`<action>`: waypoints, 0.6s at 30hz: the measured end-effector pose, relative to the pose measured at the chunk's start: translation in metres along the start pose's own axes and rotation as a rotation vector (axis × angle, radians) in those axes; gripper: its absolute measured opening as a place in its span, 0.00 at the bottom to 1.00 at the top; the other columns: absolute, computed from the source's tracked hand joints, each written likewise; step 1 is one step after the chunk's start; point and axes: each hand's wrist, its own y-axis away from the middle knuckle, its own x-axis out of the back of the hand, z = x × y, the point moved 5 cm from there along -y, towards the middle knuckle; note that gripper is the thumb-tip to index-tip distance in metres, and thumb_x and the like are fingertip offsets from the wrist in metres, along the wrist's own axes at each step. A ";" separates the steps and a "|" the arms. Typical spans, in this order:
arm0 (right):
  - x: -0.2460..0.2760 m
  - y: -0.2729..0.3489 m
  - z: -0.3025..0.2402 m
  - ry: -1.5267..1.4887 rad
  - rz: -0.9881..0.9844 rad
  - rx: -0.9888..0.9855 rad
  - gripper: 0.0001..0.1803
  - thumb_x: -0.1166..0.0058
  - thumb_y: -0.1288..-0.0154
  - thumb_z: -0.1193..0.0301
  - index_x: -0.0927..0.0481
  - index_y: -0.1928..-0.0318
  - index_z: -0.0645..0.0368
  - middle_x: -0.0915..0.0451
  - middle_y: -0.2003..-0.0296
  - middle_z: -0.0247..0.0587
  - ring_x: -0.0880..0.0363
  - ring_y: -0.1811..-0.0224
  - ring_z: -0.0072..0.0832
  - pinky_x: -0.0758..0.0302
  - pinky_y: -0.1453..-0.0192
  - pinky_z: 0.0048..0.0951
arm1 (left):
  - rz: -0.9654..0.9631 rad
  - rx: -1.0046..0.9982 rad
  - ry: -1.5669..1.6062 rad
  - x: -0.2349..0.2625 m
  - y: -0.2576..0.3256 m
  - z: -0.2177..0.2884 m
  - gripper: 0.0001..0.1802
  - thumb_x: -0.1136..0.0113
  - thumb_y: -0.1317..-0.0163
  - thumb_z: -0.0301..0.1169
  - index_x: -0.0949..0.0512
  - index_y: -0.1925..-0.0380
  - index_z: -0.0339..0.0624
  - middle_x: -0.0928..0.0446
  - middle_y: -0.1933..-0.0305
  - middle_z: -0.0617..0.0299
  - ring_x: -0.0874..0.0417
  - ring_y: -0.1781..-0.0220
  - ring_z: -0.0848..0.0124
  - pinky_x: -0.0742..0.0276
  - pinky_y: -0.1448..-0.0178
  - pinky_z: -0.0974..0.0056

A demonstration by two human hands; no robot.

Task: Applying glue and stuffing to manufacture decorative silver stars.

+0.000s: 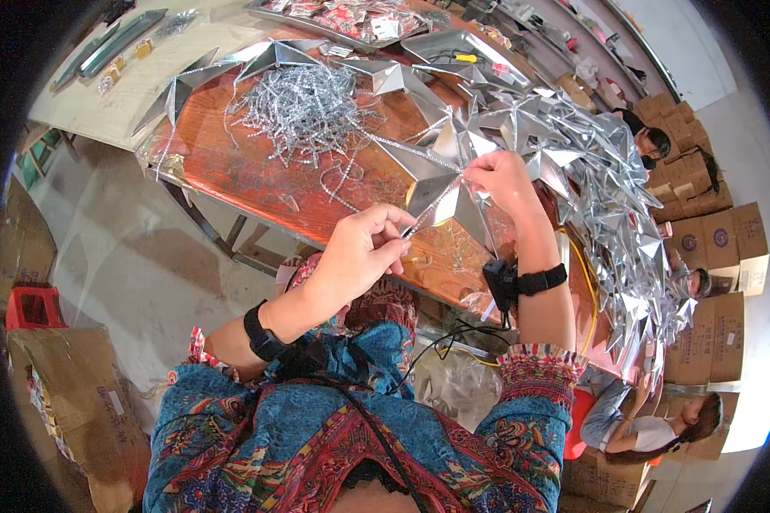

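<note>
A shiny silver folded star (pixel 432 195) is in front of me at the table's near edge. Thin glittering silver trim (pixel 419 153) runs along its ridges. My left hand (pixel 361 255) pinches the tip of the star's near-left point between thumb and fingers, where a ridge of trim ends. Over the star's middle, my right hand (pixel 506 184) is closed, thumb and fingertips pressed together on the trim; the fingers partly hide what they grip. Beyond the left hand lies a tangled heap of loose silver trim (pixel 304 111), with a few strands trailing toward me.
Silver stars (pixel 599 188) pile along the table's right side. A tray of small packets (pixel 359 21) and a tray with a yellow-handled tool (pixel 465 58) stand at the back. Cardboard boxes (pixel 706 338) and people sit at right. A red stool (pixel 34 308) is at left.
</note>
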 end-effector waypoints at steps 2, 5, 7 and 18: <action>0.000 0.000 -0.001 -0.009 0.000 0.007 0.09 0.42 0.53 0.71 0.18 0.76 0.66 0.22 0.84 0.39 0.24 0.81 0.20 0.30 0.74 0.22 | -0.003 -0.007 -0.006 0.000 0.000 0.000 0.12 0.48 0.43 0.17 0.28 0.57 0.35 0.26 0.75 0.63 0.23 0.77 0.77 0.27 0.74 0.74; 0.000 0.000 -0.002 -0.005 -0.002 -0.003 0.09 0.41 0.53 0.71 0.18 0.76 0.66 0.22 0.84 0.39 0.24 0.82 0.21 0.30 0.74 0.22 | 0.000 -0.013 -0.020 0.000 0.000 0.000 0.12 0.48 0.43 0.17 0.29 0.57 0.35 0.27 0.75 0.64 0.23 0.77 0.77 0.27 0.74 0.74; 0.000 0.000 -0.003 0.013 -0.004 0.001 0.09 0.41 0.53 0.71 0.18 0.76 0.66 0.22 0.85 0.39 0.24 0.82 0.21 0.30 0.74 0.22 | 0.005 0.004 -0.011 0.001 0.000 -0.001 0.13 0.48 0.43 0.17 0.29 0.57 0.35 0.27 0.75 0.64 0.23 0.76 0.78 0.27 0.74 0.74; 0.000 -0.002 -0.004 0.028 -0.015 0.011 0.09 0.41 0.53 0.71 0.18 0.76 0.66 0.22 0.85 0.39 0.24 0.82 0.22 0.29 0.74 0.22 | 0.016 0.017 0.011 0.004 0.004 0.000 0.15 0.49 0.42 0.17 0.31 0.54 0.36 0.26 0.75 0.63 0.22 0.76 0.76 0.27 0.74 0.74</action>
